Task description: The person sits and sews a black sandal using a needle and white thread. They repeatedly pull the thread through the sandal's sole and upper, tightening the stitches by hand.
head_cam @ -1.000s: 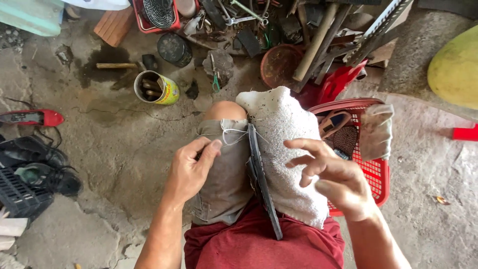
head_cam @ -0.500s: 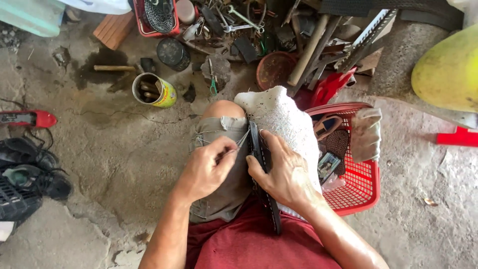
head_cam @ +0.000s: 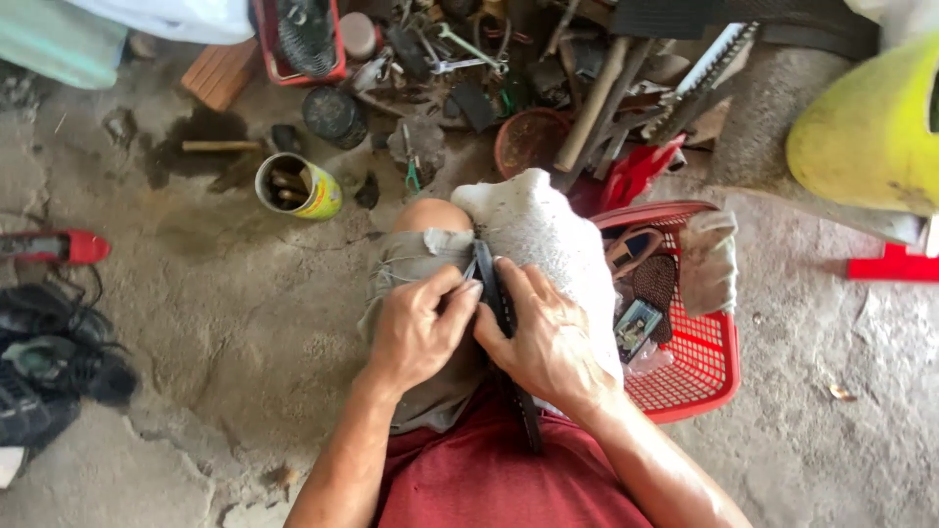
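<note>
Both hands closed on dark strip laid along thigh.

Left hand (head_cam: pixel 416 328) pinching strip (head_cam: pixel 501 323) edge with curled fingers (head_cam: pixel 460 293); right hand (head_cam: pixel 543 337) pressing flat, fingers wrapped over strip from other side. Strip resting lengthwise between grey shorts (head_cam: pixel 411 264) and white cloth (head_cam: pixel 548 240) padding knee, probably for firm backing and steadying; near end hidden under right hand. Just right of fingers: red basket (head_cam: pixel 699 376) holding soles, cloth and small card. Ahead of fingers: tin can (head_cam: pixel 298 186) with tools, wrenches, red tray, wooden handle, brown bowl (head_cam: pixel 528 142). Far right: yellow container (head_cam: pixel 866 137). Well left: dark shoes (head_cam: pixel 54 357), red tool. Concrete floor (head_cam: pixel 235 313) cracked, stained. Nothing between hands and strip.
</note>
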